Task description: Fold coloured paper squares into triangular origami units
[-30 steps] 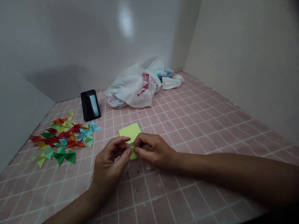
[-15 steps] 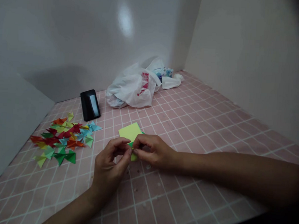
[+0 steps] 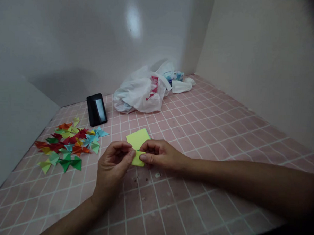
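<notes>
1. White walls (image 3: 72, 41): 3 visible, meeting in corners; top edges cut off by frame.
2. Pink grid-lined mat (image 3: 205, 140): 1, under all items; near edge cut off, right corner dark.
3. White plastic bag (image 3: 138, 94): 1, crumpled, red print; against back wall, contents hidden.
4. Folded origami pieces (image 3: 67, 143): approx. 25+, red, orange, yellow, green, blue; pointed shapes in loose pile, left of hands. Overlaps block exact count.
5. Left hand (image 3: 112, 162): 1, fingers curled, thumb tip against paper's edge; grip partly hidden.
6. Right hand (image 3: 160, 155): 1, thumb and fingers closed on paper, pinching it from right side.
7. Black phone (image 3: 96, 109): 1, screen reflecting light, on mat near back wall, behind pile.
8. Yellow-green paper sheet (image 3: 136, 139): 1, held between hands just above mat, mid-mat. Flat upper part; green patch at lower part; centre hidden by fingers, so folds hard to make out.
9. White crumpled tissue (image 3: 180, 86): 1, right of bag.
10. Blue-patterned packet (image 3: 173, 76): 1, partly behind bag; print unreadable.
</notes>
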Tool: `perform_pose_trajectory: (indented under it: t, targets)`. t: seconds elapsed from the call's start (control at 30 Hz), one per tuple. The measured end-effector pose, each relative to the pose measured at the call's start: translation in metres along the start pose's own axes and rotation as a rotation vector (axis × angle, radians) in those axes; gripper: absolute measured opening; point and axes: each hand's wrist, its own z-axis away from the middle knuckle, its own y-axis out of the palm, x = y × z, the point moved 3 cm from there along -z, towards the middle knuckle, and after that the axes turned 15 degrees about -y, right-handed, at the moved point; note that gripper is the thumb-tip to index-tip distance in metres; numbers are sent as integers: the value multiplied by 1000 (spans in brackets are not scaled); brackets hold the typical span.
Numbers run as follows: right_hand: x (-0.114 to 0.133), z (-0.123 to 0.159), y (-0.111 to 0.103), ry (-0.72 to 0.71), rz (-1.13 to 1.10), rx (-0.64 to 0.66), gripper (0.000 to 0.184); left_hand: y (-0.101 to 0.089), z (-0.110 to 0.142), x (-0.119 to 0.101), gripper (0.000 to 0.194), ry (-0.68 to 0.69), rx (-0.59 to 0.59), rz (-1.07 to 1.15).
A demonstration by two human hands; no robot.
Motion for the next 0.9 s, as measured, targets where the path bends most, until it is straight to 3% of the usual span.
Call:
perform_pose_trajectory:
  t: [0.17,0.3,0.47,0.53,0.77,0.9]
  targets:
    - [4,1,-4,-97,220,-19,21,-2,1,0,17,129,16,-184]
    - [9,2,-6,-240,444,-26,19,-4,-4,-3,25,155,53,-369]
    - [12,3,-6,-457,636,-26,16,-4,-9,-8,5,165,97,-473]
    - [14,3,-7,-498,672,-16,15,-3,-9,-9,6,149,113,-472]
    - [16,0,-14,-356,422,-69,12,-6,-9,-8,10,26,88,-424]
    - [11,-3,-15,-319,341,-51,14,-4,-8,-7,11,48,109,-454]
